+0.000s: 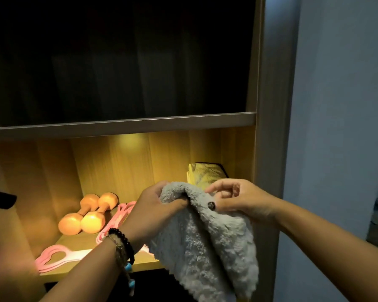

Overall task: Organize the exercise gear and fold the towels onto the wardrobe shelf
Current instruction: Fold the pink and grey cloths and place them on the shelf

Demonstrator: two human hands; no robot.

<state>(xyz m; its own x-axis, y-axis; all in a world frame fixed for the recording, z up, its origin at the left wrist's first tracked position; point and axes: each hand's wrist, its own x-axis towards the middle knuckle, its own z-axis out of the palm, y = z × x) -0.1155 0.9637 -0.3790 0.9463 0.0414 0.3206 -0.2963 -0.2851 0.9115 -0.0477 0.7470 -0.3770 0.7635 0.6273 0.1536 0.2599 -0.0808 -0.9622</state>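
Head view. Fingers point(155, 194) of the left hand point(150, 211) are curled around a bunched fold of the grey fleecy towel point(207, 243), thumb pressed into the pile. The right hand point(234, 200) pinches the towel's upper edge beside a small dark button point(211, 205), remaining fingers loosely bent. The towel hangs at lower centre, before the lit wardrobe shelf point(140, 263).

On the shelf: two orange dumbbells point(88, 214), pink resistance bands point(57, 257) at lower left, a folded towel point(207, 174) at right.

Judgement: towel folding is in hand; next, align edges, fold, then place it. No legible writing or brand.
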